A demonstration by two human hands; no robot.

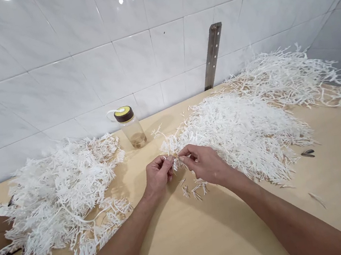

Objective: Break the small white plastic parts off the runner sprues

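Note:
My left hand [158, 174] and my right hand [204, 164] meet over the middle of a light wooden table [190, 238]. Both pinch the same small white plastic branch piece [175, 161], fingertips almost touching. That piece hangs at the near left edge of a big heap of white plastic branches [237, 133]. A few small loose white bits [194, 190] lie on the table just below my hands. A second heap of white branches [58, 200] spreads over the table's left side.
A clear bottle with a brown and yellow cap [130, 126] stands near the white tiled wall [78, 51]. A third heap of branches [290, 75] lies at the back right. Small metal cutters [307, 154] rest right of the middle heap. A metal bracket [212, 55] leans on the wall.

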